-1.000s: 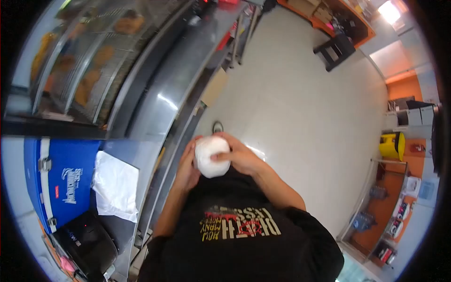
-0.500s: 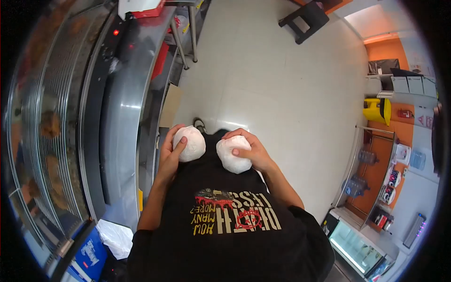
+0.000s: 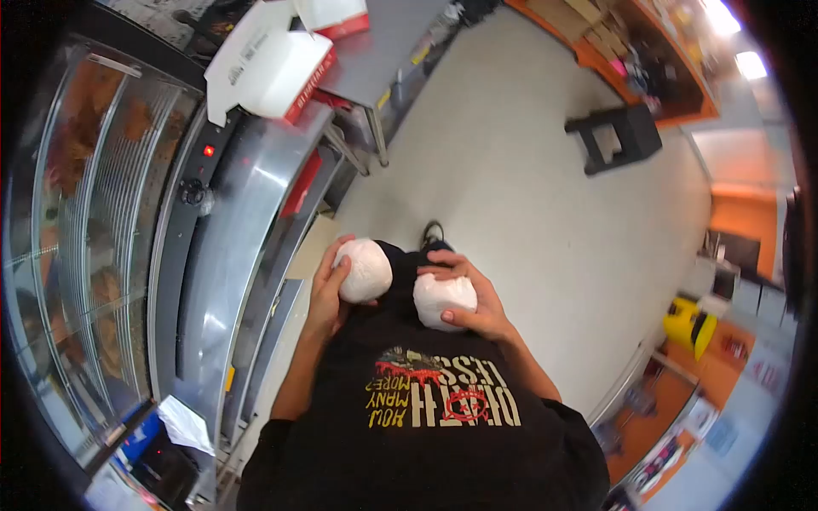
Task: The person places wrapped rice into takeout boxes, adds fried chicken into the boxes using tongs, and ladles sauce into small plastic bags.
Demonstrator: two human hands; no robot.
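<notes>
Over the front of the black shirt (image 3: 417,460), the left hand (image 3: 326,298) is clasping one white round bundle (image 3: 366,271) from its outer side, thumb pressing on its surface. Beside it, the right hand (image 3: 486,308) is gripping another white bundle (image 3: 443,300), its thumb touching the lower edge. Both hands are holding apart, a gap separating the bundles. Leftward, a metal counter (image 3: 223,281) is running alongside, an open red-and-white box (image 3: 273,75) lying near its far end.

A black stool (image 3: 639,136) stands on the pale floor (image 3: 503,187), near an orange-edged counter (image 3: 705,104). Glass-fronted cabinet (image 3: 89,221), left: wire racks (image 3: 128,175); blurred brown contents, possibly food. Yellow object (image 3: 682,324), right: black band.
</notes>
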